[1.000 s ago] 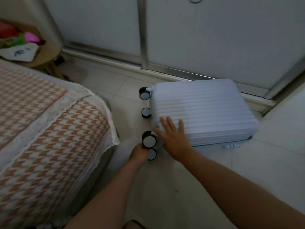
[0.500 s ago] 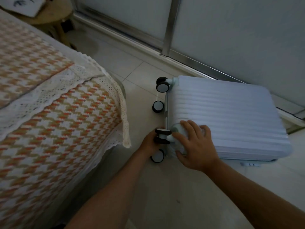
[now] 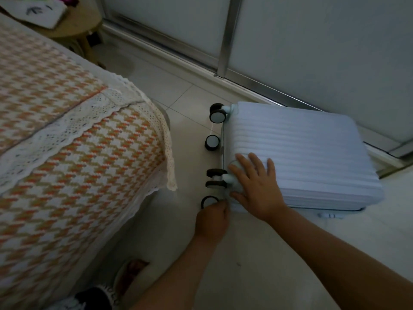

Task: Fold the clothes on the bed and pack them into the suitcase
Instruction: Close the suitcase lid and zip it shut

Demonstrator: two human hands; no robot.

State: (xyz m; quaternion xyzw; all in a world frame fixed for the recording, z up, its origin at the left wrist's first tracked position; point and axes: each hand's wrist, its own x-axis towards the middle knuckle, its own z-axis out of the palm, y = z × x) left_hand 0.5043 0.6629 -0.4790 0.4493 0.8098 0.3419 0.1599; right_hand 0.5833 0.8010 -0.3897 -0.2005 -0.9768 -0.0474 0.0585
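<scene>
- Change since half a second ago: the left hand [image 3: 212, 220] has dropped from the upper near wheel to the lowest wheel [image 3: 209, 201]. The right hand [image 3: 257, 186] has gone from curled over the suitcase corner to flatter, with its fingers spread.
- Nearest, at the bottom edge: a blurred slipper [image 3: 131, 272] on the floor [image 3: 257, 253], beside the foot of the bed. I cannot make out its details.
- Both bare forearms reach forward from the lower edge towards the suitcase [image 3: 312, 157].
- Left hand: knuckles up, fingers curled in at the near bottom corner of the suitcase, touching or just beside the lowest wheel. The fingertips are hidden, so I cannot tell whether it holds anything.
- Right hand: palm down on the ribbed top at the near wheel-end corner. The fingers are apart and nearly straight, the thumb lies down the side edge, and it grips nothing.
- Suitcase: pale blue hard shell, closed, lying flat on the floor tiles. Its four black-and-white wheels point left towards the bed, and a small handle [image 3: 329, 214] shows at the near side edge.
- Bed [image 3: 67, 171]: at left, near the suitcase but apart from it. It has an orange-and-white houndstooth cover with a white lace trim [image 3: 93, 121] hanging over the corner.
- Behind the suitcase: frosted sliding door panels [image 3: 312, 41] in a metal frame, with the floor track running just past the case.
- Far left corner: a small round wooden desk [image 3: 73, 27] with a white cloth item [image 3: 38, 12] on it.
</scene>
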